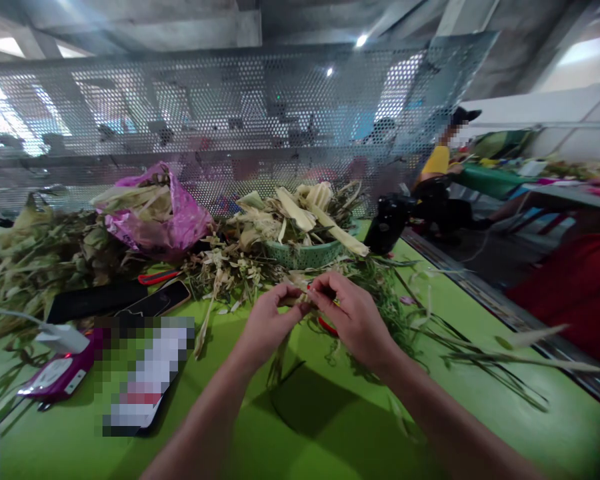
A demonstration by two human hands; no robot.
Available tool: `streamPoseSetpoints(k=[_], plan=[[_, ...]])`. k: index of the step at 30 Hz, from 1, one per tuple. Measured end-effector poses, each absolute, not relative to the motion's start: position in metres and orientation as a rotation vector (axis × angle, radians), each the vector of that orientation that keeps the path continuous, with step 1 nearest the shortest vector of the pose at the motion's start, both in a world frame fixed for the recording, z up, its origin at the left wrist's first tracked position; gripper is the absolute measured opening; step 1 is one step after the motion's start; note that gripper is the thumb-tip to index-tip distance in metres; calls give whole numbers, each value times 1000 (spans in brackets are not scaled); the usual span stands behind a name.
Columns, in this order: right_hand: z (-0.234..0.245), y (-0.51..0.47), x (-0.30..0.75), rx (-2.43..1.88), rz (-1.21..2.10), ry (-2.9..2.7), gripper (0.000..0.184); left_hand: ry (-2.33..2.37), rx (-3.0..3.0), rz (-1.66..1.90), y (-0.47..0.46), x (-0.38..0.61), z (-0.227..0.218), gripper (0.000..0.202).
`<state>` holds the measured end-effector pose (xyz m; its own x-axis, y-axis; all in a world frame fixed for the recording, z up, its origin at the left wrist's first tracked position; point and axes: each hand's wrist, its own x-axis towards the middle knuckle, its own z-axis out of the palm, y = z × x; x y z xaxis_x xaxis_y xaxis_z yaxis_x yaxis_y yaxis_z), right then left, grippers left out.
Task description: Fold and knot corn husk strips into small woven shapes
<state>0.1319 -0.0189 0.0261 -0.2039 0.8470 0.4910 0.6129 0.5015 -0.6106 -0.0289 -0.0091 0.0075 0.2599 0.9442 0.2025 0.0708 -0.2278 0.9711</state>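
Note:
My left hand (275, 317) is closed in a pinch over the green table (220, 427). Strips of dried husk (279, 360) hang down from its fingers, and a thin dark strand (280, 407) curves below them. My right hand (350, 320) is pinched too, its fingertips meeting the left ones at the top of the strips. What lies between the right fingertips is too small to make out. Partly hidden under my right hand is a red curved object (327, 325). Just beyond both hands stands a green basket (305, 255) heaped with dried corn husks (300, 210).
Left lie a red cutter (159, 277), dark phones (163, 298), a blurred-out phone (150, 380) and a purple power strip (63, 373). Behind are a pink bag (190, 220) and husk piles (75, 247). A black bottle-like object (387, 223) stands right; beyond sits a person (435, 163).

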Motion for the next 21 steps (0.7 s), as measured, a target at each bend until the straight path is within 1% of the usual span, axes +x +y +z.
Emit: streamPoseSetpoints(k=[6,10,14,17,21], plan=[[29,-20,130,-1180,418,-1877,10,941,1413,1173,-11,-24,7,25],[32,-19,132,-1112,615,-1771,9,892,1335,1220,-12,-24,10,26],[33,-17,135,-1086,791,-1657,15,848,1241,1237,-11,-26,7,24],[31,-17,136,-1124,739,-1693,12,848,1227,1232,-10,-27,4,23],[32,-16,137,-1142,516,-1824,8,843,1238,1234,-10,-29,1,22]])
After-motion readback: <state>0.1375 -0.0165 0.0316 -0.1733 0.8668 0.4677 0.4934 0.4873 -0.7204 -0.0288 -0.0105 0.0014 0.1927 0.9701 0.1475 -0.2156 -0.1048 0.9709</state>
